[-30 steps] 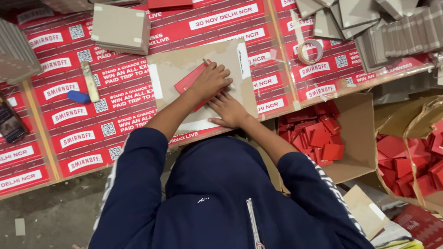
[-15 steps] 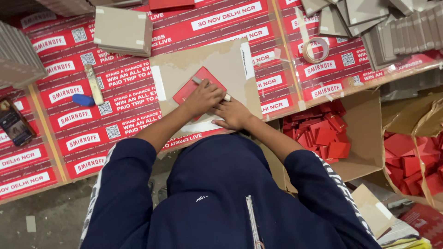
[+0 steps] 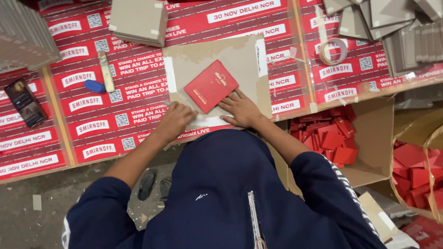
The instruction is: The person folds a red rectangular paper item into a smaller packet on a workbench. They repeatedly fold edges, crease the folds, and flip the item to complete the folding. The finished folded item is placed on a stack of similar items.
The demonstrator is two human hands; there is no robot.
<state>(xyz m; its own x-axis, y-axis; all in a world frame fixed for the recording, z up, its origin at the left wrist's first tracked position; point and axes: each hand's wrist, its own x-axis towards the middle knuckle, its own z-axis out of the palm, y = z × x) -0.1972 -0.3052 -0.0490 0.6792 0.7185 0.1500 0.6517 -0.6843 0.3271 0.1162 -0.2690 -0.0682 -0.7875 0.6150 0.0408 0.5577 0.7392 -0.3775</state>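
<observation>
Head view: red card (image 3: 211,85) flat on brown cardboard sheet (image 3: 244,55). Right hand (image 3: 243,109) fingers spread at its lower edge, left hand (image 3: 175,121) curled just beside. Looks light, stiff, slick; grip edges.

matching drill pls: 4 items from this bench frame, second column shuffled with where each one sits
Things:
1. red booklet
2. tape roll
3. blue object
4. stack of grey boards

Places:
A. far edge of the bench, above the brown cardboard sheet
B. left of the brown sheet, beside a pale stick
C. on the brown sheet, at the right hand's fingertips
D. right of the brown sheet, on the red printed covering

Pairs: 1-C, 2-D, 3-B, 4-A
</observation>
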